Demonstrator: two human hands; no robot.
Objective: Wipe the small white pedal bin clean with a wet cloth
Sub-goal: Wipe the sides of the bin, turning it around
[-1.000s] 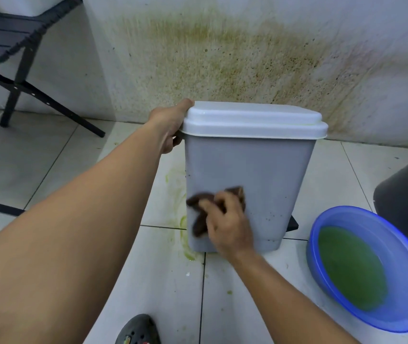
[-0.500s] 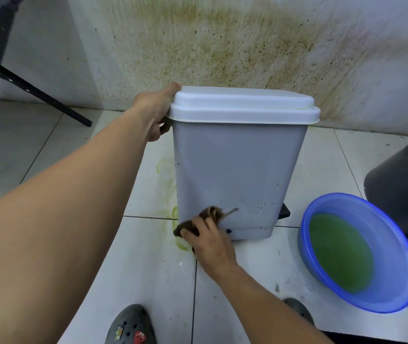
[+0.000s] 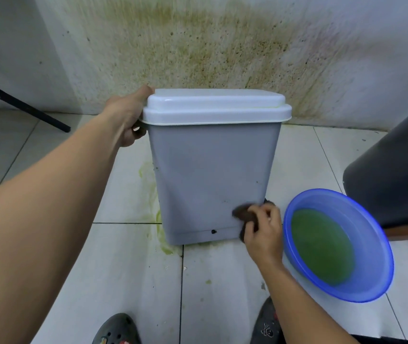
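The small pedal bin (image 3: 210, 175) stands on the tiled floor against a stained wall, grey-white body with a white lid (image 3: 216, 105). My left hand (image 3: 128, 117) grips the bin's upper left edge by the lid, thumb on top. My right hand (image 3: 263, 228) holds a dark brown wet cloth (image 3: 243, 213) and presses it on the bin's lower right corner. A few dark specks remain on the front face.
A blue basin (image 3: 371, 247) of green water sits on the floor right of the bin. A dark grey object (image 3: 396, 175) stands at far right. A black chair leg (image 3: 21, 105) slants at left. Green stains mark the floor by the bin. My two dark shoes show at the bottom.
My right hand has swept the cloth from the bin's lower left corner across to its lower right corner. The left hand keeps its grip by the lid.
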